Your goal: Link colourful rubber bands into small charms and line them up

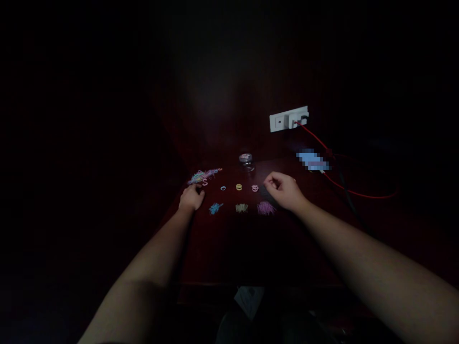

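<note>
L hand (191, 197) by mixed band pile (202, 177), ctr-left of frame; grip part-open, contents unclear. R hand (283, 188) right of ctr, fingers curled, can't tell if grip holds anything. Blue (215, 208), yellowish (241, 208) & purple (266, 208) piles on worktop (222, 248), lower ctr.

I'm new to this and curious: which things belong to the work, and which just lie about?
Seemingly in use: mixed pile, blue pile, yellowish pile, purple pile, small rings; perhaps the jar.

Seemingly just there: wall socket, red cable, blurred object, paper below.
</note>
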`<state>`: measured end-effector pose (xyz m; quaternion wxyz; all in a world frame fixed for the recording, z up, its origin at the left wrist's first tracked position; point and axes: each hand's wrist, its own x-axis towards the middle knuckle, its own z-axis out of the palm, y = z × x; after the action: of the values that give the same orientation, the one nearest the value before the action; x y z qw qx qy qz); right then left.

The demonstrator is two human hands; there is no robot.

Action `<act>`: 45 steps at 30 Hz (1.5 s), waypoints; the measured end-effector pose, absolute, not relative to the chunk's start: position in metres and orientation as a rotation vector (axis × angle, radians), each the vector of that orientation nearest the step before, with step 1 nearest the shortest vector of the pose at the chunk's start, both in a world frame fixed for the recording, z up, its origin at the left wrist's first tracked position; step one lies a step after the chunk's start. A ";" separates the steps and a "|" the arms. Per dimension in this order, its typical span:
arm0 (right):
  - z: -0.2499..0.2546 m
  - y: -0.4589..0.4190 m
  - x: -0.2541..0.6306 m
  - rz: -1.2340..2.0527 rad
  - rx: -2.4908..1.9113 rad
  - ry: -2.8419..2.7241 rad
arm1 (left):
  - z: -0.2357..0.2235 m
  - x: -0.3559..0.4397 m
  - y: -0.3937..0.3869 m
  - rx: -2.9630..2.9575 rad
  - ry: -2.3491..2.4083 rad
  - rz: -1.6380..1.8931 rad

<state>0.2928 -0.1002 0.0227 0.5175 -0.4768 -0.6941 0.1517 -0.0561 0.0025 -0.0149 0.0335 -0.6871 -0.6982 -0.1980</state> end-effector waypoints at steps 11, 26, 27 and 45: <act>0.011 -0.089 0.302 0.427 -1.124 -1.663 | -0.017 -0.055 0.011 -2.287 -2.034 -0.454; 0.007 -0.086 0.304 0.406 -1.160 -1.643 | 0.006 -0.019 -0.038 -2.180 -1.690 -1.447; 0.007 -0.086 0.304 0.409 -1.156 -1.650 | 0.011 -0.005 -0.043 -2.237 -1.630 -1.489; 0.008 -0.085 0.308 0.523 -1.106 -1.655 | 0.013 0.091 -0.071 -2.689 -1.153 -1.700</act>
<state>0.3079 -0.0848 0.0078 0.5156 -0.4603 -0.6891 0.2176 0.0908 -0.0706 0.0130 -0.1209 -0.7888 -0.3383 -0.4987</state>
